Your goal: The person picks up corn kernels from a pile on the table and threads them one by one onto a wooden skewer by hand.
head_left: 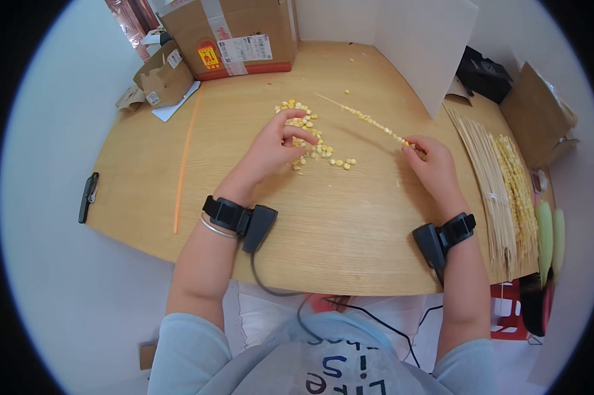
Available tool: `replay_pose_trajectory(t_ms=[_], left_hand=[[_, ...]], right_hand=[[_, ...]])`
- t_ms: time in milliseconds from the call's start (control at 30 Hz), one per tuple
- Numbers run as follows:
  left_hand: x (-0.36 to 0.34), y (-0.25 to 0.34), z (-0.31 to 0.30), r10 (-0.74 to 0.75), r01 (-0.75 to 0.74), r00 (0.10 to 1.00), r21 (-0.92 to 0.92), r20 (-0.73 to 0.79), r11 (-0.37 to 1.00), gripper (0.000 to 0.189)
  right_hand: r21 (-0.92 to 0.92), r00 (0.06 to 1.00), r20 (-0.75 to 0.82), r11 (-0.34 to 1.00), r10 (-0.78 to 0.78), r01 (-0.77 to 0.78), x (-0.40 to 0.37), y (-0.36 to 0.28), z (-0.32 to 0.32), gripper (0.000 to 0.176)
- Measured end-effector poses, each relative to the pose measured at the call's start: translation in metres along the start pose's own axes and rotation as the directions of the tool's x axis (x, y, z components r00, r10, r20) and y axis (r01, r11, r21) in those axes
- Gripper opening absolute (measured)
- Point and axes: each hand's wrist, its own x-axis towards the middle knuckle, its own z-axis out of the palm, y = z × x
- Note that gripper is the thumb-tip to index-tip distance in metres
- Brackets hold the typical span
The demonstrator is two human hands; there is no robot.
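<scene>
My left hand (271,145) hovers over the near-left side of a loose pile of yellow corn kernels (321,150), its fingers curved and apart. No kernel shows between those fingertips. Between the thumb and fingers of my right hand (434,164) is a thin wooden skewer (374,122), pinched near one end. Corn kernels are threaded along much of it, and its bare pointed tip slants up and left past the pile. Part of the pile is hidden behind my left hand.
Plain skewers (484,178) lie in a bundle at the right, beside kernel-covered skewers (517,191). Corn cobs (544,230) rest by the table's right edge. A cardboard box (231,39) stands at the back. An orange strip (188,164) and a black clip (88,197) are on the left.
</scene>
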Motion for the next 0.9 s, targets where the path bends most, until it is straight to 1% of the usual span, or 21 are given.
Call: replay_pose_trajectory(t_ms=[33, 167, 233, 267, 333, 367, 433, 467, 500, 533, 567, 633, 667, 733, 767, 833, 867, 900], left_hand=[[-0.001, 0.0, 0.0, 0.032, -0.033, 0.998, 0.029, 0.054, 0.999, 0.052], [-0.002, 0.0, 0.002, -0.002, 0.0, 0.997, 0.037, 0.072, 0.999, 0.059], [-0.002, 0.005, 0.001, -0.049, 0.045, 0.998, 0.15, 0.025, 0.988, 0.061], [-0.001, 0.003, 0.001, -0.046, 0.041, 0.998, 0.152, 0.03, 0.988, 0.061], [0.004, -0.007, -0.001, 0.112, -0.088, 0.989, 0.234, -0.092, 0.968, 0.064], [0.005, -0.012, -0.003, 0.114, -0.091, 0.989, 0.234, -0.089, 0.968, 0.064], [0.007, -0.018, -0.007, 0.29, -0.238, 0.946, 0.29, -0.148, 0.927, 0.067], [0.007, -0.018, -0.008, 0.29, -0.239, 0.945, 0.291, -0.148, 0.926, 0.067], [0.007, -0.017, -0.009, 0.141, -0.115, 0.973, 0.143, -0.185, 0.983, 0.07], [0.007, -0.017, -0.009, -0.015, 0.013, 0.98, -0.012, -0.199, 1.0, 0.074], [0.007, -0.019, -0.011, -0.017, 0.015, 0.98, -0.012, -0.199, 1.0, 0.074], [0.008, -0.024, -0.014, 0.17, -0.146, 0.963, 0.124, -0.208, 0.981, 0.08], [0.008, -0.023, -0.013, 0.168, -0.144, 0.963, 0.124, -0.209, 0.982, 0.08], [0.009, -0.019, -0.01, 0.335, -0.281, 0.912, 0.237, -0.236, 0.93, 0.083], [0.008, -0.018, -0.011, 0.335, -0.28, 0.912, 0.237, -0.237, 0.93, 0.083], [0.006, -0.016, -0.014, 0.171, -0.079, 0.939, 0.298, -0.298, 0.951, 0.082], [0.006, -0.018, -0.017, 0.171, -0.078, 0.939, 0.298, -0.299, 0.951, 0.082], [0.006, -0.021, -0.021, 0.15, -0.02, 0.938, 0.382, -0.312, 0.924, 0.082]], right_hand=[[0.0, 1.0, 0.001, 1.0, -0.009, 0.009, 0.001, -0.001, 0.0, 0.022], [-0.001, 1.0, -0.006, 1.0, -0.004, 0.004, 0.001, -0.003, -0.001, 0.022], [-0.026, 1.0, 0.007, 1.0, -0.013, 0.013, 0.002, -0.003, -0.002, 0.023], [-0.026, 1.0, 0.002, 1.0, -0.011, 0.011, 0.001, -0.003, -0.002, 0.023], [-0.008, 1.0, -0.003, 1.0, 0.001, -0.001, 0.001, -0.004, -0.002, 0.022], [-0.01, 1.0, -0.006, 1.0, 0.003, -0.003, 0.001, -0.004, -0.002, 0.022], [-0.018, 1.0, 0.015, 1.0, 0.008, -0.008, 0.001, -0.005, -0.003, 0.022], [-0.018, 1.0, 0.014, 1.0, 0.007, -0.007, 0.001, -0.005, -0.003, 0.022], [-0.018, 1.0, 0.016, 1.0, 0.004, -0.004, 0.001, -0.005, -0.003, 0.022], [-0.019, 1.0, 0.019, 1.0, 0.002, -0.002, 0.001, -0.005, -0.003, 0.022], [-0.019, 1.0, 0.02, 1.0, 0.002, -0.002, 0.001, -0.005, -0.003, 0.022], [-0.013, 1.0, 0.016, 1.0, -0.015, 0.016, 0.001, -0.005, -0.003, 0.022], [-0.013, 1.0, 0.017, 1.0, -0.015, 0.015, 0.001, -0.005, -0.003, 0.022], [-0.007, 1.0, 0.015, 1.0, -0.018, 0.018, 0.0, -0.006, -0.003, 0.022], [-0.006, 1.0, 0.016, 1.0, -0.019, 0.019, 0.0, -0.007, -0.004, 0.022], [-0.004, 1.0, 0.031, 1.0, -0.002, 0.002, 0.001, -0.007, -0.004, 0.023], [-0.004, 1.0, 0.031, 1.0, -0.002, 0.002, 0.001, -0.006, -0.004, 0.023], [-0.007, 1.0, 0.026, 1.0, -0.011, 0.011, 0.001, -0.004, -0.003, 0.023]])
